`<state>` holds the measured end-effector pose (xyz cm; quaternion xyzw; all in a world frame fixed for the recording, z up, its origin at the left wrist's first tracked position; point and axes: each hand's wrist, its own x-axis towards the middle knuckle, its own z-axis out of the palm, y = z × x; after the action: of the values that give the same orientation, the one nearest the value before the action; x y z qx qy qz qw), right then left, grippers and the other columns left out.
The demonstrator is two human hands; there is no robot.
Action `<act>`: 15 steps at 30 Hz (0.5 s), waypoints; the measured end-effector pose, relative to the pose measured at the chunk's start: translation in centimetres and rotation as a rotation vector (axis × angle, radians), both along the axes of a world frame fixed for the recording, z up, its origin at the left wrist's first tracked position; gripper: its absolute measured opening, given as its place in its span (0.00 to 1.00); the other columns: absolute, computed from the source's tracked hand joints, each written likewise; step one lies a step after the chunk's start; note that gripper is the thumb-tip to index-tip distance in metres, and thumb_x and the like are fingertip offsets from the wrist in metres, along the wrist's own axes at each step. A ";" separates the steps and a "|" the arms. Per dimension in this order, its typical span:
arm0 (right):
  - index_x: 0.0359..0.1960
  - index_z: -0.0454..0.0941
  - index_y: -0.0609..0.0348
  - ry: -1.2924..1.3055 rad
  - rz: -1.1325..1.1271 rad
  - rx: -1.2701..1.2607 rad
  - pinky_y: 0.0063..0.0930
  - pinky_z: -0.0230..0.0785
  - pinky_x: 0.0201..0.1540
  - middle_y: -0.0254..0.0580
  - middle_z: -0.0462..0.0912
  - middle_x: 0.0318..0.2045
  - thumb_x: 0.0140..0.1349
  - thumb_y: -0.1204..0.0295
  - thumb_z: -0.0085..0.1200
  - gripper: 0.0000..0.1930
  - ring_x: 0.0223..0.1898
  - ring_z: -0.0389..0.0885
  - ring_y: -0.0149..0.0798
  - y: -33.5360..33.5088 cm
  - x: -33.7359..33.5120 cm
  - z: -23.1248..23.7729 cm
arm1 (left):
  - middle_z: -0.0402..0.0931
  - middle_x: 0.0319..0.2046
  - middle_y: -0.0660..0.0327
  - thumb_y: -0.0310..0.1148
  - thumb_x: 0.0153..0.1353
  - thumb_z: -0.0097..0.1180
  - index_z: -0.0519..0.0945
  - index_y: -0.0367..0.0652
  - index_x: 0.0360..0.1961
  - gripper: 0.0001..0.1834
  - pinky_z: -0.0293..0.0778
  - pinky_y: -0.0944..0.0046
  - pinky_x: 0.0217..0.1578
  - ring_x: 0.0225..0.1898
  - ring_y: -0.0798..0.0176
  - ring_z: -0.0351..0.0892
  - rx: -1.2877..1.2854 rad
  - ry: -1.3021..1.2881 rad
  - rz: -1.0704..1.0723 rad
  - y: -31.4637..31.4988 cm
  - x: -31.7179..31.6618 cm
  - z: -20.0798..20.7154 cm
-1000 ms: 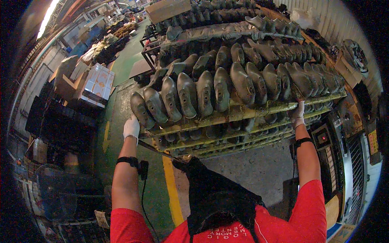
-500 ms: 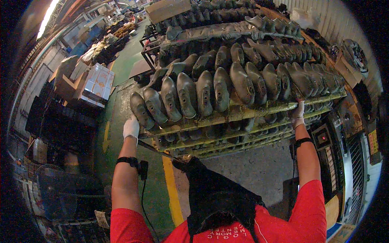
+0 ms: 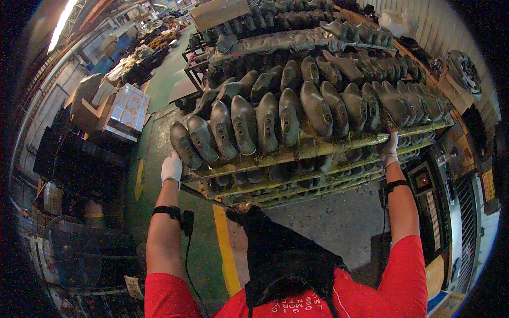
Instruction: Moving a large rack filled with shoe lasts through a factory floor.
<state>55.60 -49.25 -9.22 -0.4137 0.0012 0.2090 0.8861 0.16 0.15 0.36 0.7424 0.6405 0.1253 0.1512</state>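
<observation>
A multi-tiered rack (image 3: pixel 339 151) with worn yellow edges stands in front of me, loaded with rows of dark grey-brown shoe lasts (image 3: pixel 243 127). The lasts on its top tier lean upright side by side, holes showing in their faces. At the rack's near left corner, my left hand (image 3: pixel 171 168) in a white glove is closed on the frame, beside the endmost last; its fingertips are partly hidden. My right hand (image 3: pixel 390 149), also gloved, grips the front yellow edge from below, further right under the lasts. Both arms reach forward, well apart.
Behind stands another rack (image 3: pixel 191 68) of lasts with a cardboard box (image 3: pixel 220 13) on top. Boxes (image 3: pixel 127 108) are stacked at left, above a fan (image 3: pixel 74 252). A machine with a red light (image 3: pixel 423 180) is close on the right. Yellow floor line (image 3: pixel 227 252) runs below.
</observation>
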 end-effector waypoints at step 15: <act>0.48 0.71 0.51 -0.150 0.036 0.023 0.39 0.69 0.46 0.36 0.76 0.41 0.56 0.58 0.49 0.20 0.42 0.75 0.41 -0.3 1.0 -0.8 | 0.72 0.45 0.36 0.53 0.62 0.29 0.76 0.27 0.42 0.35 0.64 0.50 0.51 0.51 0.39 0.71 0.001 0.008 0.010 -0.5 0.2 0.4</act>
<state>56.57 -49.53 -9.98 -0.4180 -0.0749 0.1936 0.8844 0.34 -0.33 0.71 0.7399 0.6447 0.1232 0.1478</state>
